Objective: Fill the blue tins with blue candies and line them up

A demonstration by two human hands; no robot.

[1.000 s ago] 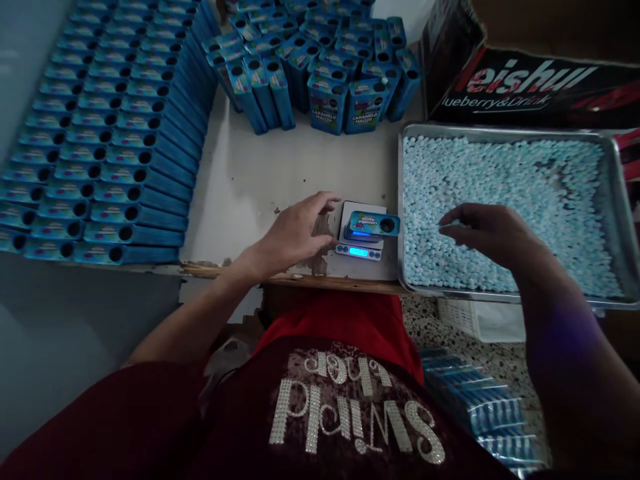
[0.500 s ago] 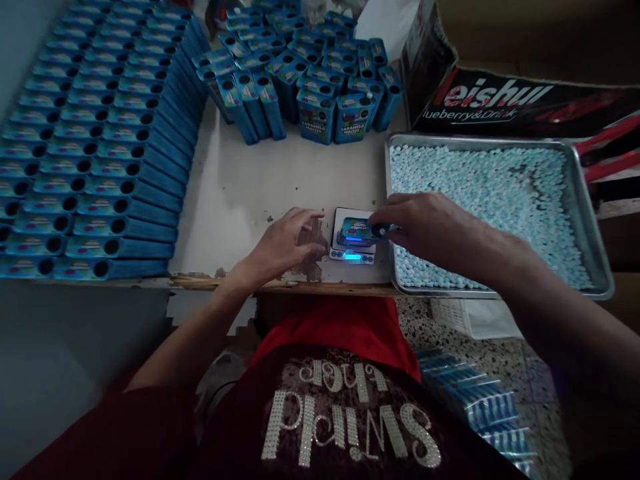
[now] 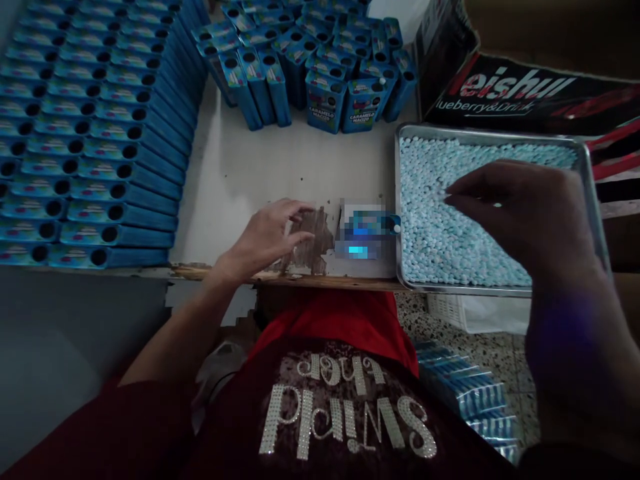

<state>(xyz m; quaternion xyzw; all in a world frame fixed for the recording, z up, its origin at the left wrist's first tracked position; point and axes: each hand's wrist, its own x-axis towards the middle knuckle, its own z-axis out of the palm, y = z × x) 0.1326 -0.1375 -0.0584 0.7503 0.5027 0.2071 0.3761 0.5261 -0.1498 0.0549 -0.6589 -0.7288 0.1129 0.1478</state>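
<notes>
My right hand (image 3: 520, 207) hovers over a metal tray (image 3: 399, 200) of small pale blue and white candies (image 3: 440, 233). Its thumb and fingertips are pinched together; whatever is between them is too small to make out. A blue candy box (image 3: 385, 221) lies on a small digital scale (image 3: 345, 250) with a lit display, just left of the tray. That area is pixelated. Left of the scale, my left hand (image 3: 265, 230) rests by the table edge, fingers apart, holding nothing and not touching the box.
Rows of blue boxes with round holes (image 3: 100, 147) line the left of the table (image 3: 250, 160). Several more boxes (image 3: 320, 100) stand at the back. A dark printed carton (image 3: 500, 93) is behind the tray. Wrapped blue packs (image 3: 465, 387) lie on the floor below.
My right hand has left the box on the scale and moved right, over the candies. My left hand has stayed open near the scale. The view has shifted slightly.
</notes>
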